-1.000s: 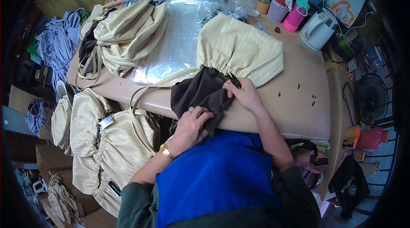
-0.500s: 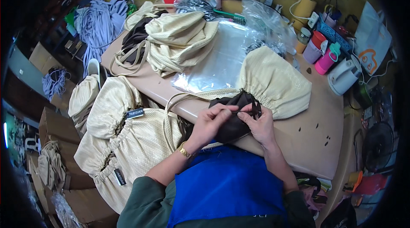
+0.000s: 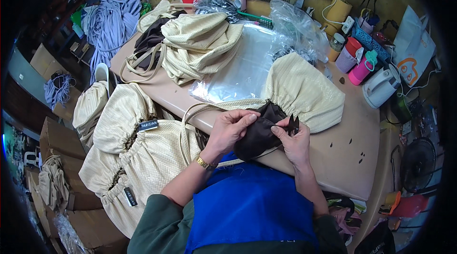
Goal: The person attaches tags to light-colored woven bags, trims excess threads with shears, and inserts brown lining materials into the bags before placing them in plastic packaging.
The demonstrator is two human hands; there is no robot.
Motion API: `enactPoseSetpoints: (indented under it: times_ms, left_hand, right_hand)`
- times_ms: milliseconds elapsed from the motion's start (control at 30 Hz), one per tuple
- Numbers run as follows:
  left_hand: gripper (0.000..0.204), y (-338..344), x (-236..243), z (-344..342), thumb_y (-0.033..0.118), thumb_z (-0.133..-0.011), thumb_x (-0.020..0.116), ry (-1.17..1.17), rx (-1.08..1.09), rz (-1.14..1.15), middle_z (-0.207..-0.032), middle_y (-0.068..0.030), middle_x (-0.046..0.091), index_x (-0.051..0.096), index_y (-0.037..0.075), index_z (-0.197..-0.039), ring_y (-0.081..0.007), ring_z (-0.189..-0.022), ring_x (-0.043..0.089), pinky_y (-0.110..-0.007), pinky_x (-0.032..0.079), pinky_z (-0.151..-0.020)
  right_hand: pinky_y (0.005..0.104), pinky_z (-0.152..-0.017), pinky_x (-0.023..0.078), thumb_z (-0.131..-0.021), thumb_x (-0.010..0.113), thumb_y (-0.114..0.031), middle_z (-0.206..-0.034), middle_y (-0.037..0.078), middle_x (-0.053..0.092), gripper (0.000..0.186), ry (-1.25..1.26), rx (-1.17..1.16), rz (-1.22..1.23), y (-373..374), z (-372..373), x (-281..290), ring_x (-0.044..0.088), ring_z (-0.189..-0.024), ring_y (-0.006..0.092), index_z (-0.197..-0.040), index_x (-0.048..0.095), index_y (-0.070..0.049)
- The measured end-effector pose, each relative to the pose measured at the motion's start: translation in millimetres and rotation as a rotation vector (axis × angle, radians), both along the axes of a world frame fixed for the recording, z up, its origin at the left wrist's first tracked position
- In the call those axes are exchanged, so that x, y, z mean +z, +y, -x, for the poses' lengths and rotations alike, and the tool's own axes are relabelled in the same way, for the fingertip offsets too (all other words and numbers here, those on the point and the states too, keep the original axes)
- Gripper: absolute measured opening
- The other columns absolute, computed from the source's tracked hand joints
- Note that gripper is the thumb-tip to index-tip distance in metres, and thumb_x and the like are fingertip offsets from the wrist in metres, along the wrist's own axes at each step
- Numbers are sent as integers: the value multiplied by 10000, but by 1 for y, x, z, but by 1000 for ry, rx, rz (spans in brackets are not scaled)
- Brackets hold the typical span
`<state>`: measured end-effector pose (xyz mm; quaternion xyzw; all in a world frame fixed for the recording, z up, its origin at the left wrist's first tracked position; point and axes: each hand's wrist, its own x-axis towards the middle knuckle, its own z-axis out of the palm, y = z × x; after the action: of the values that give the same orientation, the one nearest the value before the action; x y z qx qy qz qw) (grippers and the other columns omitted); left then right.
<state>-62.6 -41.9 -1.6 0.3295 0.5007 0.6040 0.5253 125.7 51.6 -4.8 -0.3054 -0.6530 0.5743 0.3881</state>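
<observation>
A cream woven bag point(image 3: 304, 93) with a gathered opening lies on the table in front of me, its dark brown lining point(image 3: 254, 140) pulled out toward me. My left hand point(image 3: 231, 130) is closed, thumb and finger pinching the edge of that lining. Opposite it, my right hand point(image 3: 293, 142) is also closed, with its thumb and fingertip at the lining. Dark pointed blades, looking like small thread snips point(image 3: 293, 122), stick up from the right hand's curled fingers. The bag's cream strap point(image 3: 190, 111) loops out to the left, past my left wrist.
Several cream bags point(image 3: 157, 159) hang over the table's left edge; more bags point(image 3: 200, 44) are heaped farther back. Clear plastic sheets point(image 3: 238, 73) lie beside that heap. A pink bottle point(image 3: 363, 67) and a white kettle point(image 3: 381, 86) stand at the right. Cardboard boxes point(image 3: 95, 228) are lower left.
My hands have drawn slightly apart, and the lining's edge now stretches between them. The dark blades have turned upright above my right hand. The cream bag has barely moved.
</observation>
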Motion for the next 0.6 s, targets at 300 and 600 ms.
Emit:
enactPoseSetpoints:
  times_ms: [300,600]
  left_hand:
    - [158,-4,-3,-14,114,-981,584,-629,133,-142,-963,-106,673,594,-38,-1024,-189,-933,701,-274,614,-829]
    - [165,-10,5,-24,159,-991,580,-521,99,-201,-937,-84,657,597,-4,-973,-164,-904,677,-299,592,-854]
  right_hand:
    - [352,-700,470,-798,761,-156,-958,54,552,360,-294,-136,-793,-18,-5,49,593,-869,217,-1128,640,-77]
    - [328,-592,361,-754,722,-182,-846,-6,571,245,-415,-266,-1370,-29,10,70,537,-670,153,-979,678,-95]
